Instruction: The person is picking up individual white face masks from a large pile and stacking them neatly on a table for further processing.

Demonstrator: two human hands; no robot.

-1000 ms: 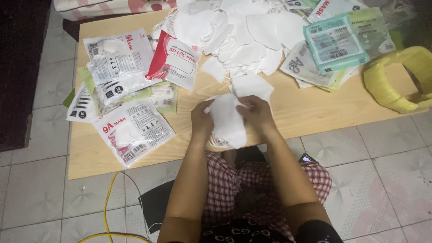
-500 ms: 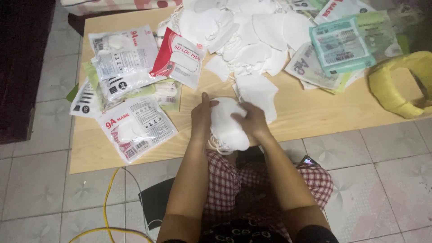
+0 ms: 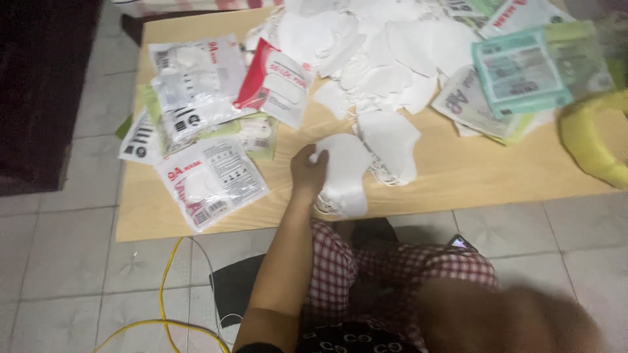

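Note:
My left hand (image 3: 307,173) grips the left edge of a small stack of white face masks (image 3: 345,171) at the near edge of the light wooden table (image 3: 471,176). The stack's ear loops hang over that edge. Just right of it another white mask (image 3: 392,140) lies flat. Behind them spreads a large heap of loose white masks (image 3: 366,46). My right arm is only a blur at the bottom right, and its hand is not visible.
Printed mask packets (image 3: 209,180) lie on the table's left side, with a red and white packet (image 3: 275,82) behind them. Teal packets (image 3: 517,72) and a yellow curved object (image 3: 595,140) sit at the right. A yellow cable (image 3: 163,307) runs over the tiled floor.
My right hand has let go of the mask stack and pulled back out of sight. The left hand alone keeps the stack at the table edge. The camera view has shifted.

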